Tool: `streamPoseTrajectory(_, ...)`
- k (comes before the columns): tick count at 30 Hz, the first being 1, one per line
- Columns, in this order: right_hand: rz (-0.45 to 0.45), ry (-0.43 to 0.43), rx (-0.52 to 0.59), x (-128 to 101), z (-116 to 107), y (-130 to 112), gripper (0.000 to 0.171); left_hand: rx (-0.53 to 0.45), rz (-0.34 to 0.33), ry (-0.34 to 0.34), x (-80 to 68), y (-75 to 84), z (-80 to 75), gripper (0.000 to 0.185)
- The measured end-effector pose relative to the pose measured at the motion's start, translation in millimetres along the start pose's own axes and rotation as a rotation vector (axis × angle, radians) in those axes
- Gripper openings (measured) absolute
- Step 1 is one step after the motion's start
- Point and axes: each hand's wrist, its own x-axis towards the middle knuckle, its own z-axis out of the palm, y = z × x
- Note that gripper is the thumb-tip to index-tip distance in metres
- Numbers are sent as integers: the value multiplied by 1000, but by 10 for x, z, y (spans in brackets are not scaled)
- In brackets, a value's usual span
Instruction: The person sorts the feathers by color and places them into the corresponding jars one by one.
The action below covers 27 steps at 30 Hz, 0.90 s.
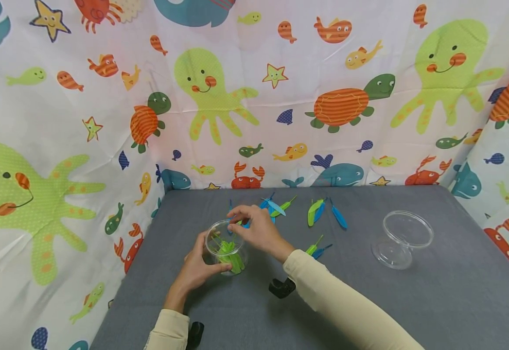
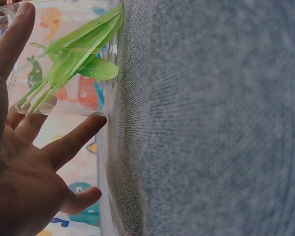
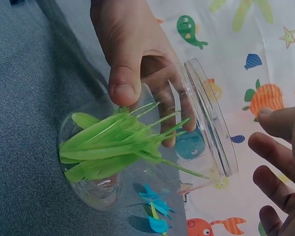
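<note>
Both hands (image 1: 197, 265) (image 1: 256, 228) at jar (image 1: 227, 248) rim, bare grey mat (image 1: 368, 301) rightward.

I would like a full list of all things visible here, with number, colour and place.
jar with feathers: one, clear, holds green feathers, table's near left, between both hands
empty jar: one, clear, table's right side
loose feathers: several, blue and green, scattered behind and right of the held jar
table: one, grey cloth
curtain: white, sea-animal print, behind and at both sides
left hand: grips the jar's side
right hand: over the jar's mouth, fingers loosely bent
</note>
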Motion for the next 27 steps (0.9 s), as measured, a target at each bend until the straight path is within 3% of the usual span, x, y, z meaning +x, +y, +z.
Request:
streamPoseTrajectory(19,100,98,78,-156,-183,152,21,-4,-2,-2,10,11,9,106)
streamPoseTrajectory(27,105,150,-2,-289,-234,315,22,0,-1,6,3,-2,2,106)
